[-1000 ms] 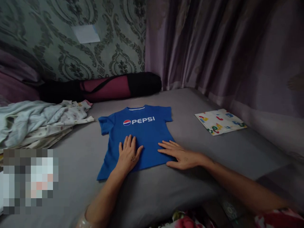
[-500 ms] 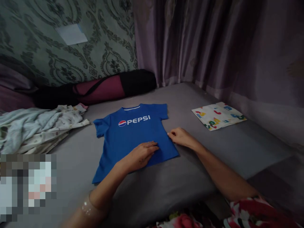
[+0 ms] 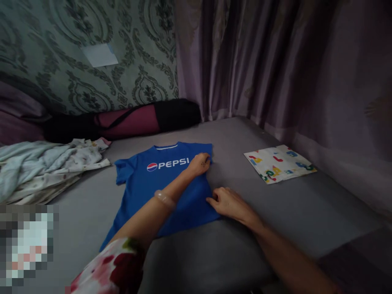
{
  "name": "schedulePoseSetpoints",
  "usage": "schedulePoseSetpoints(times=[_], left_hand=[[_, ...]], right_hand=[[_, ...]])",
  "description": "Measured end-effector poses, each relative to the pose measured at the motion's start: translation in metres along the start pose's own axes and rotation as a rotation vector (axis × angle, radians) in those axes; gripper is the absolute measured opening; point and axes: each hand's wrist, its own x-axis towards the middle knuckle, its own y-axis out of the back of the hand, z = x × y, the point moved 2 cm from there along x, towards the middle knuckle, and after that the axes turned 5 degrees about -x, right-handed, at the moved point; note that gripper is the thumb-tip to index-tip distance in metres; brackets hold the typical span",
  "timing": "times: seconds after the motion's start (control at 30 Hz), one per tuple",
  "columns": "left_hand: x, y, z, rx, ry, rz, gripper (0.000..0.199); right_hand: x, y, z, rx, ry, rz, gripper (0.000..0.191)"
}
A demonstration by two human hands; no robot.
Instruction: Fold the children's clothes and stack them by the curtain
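On the grey sheet, blue T-shirt lengthwise away, collar toward wall.

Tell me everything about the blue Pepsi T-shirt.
The blue T-shirt looks like soft fabric, with short sleeves, a round logo, white PEPSI lettering and a white neckline strip. It lies spread front up on gray bedding, neckline farthest away. The left hand is at one sleeve, the right hand farther down that side.

A blue PEPSI T-shirt lies spread, print upward, on a grey sheet.
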Motion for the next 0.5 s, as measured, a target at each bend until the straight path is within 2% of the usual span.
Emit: schedulePoseSetpoints(times=[0.17, 0.3, 0.5], left_hand=[[0.041, -0.013, 0.002, 0.191, 0.190, 0.078, 0.041], [0.056, -0.016, 0.003, 0.174, 0.292, 0.137, 0.052], [0.068, -0.015, 0.002, 0.059, 0.330, 0.150, 0.029]], right_hand=[[-0.007, 0.000, -0.001, 0.021, 0.022, -0.016, 0.030], [-0.012, 0.000, -0.003, 0.060, 0.049, -0.068, 0.030], [-0.016, -0.002, -0.004, 0.115, 0.090, -0.018, 0.025]])
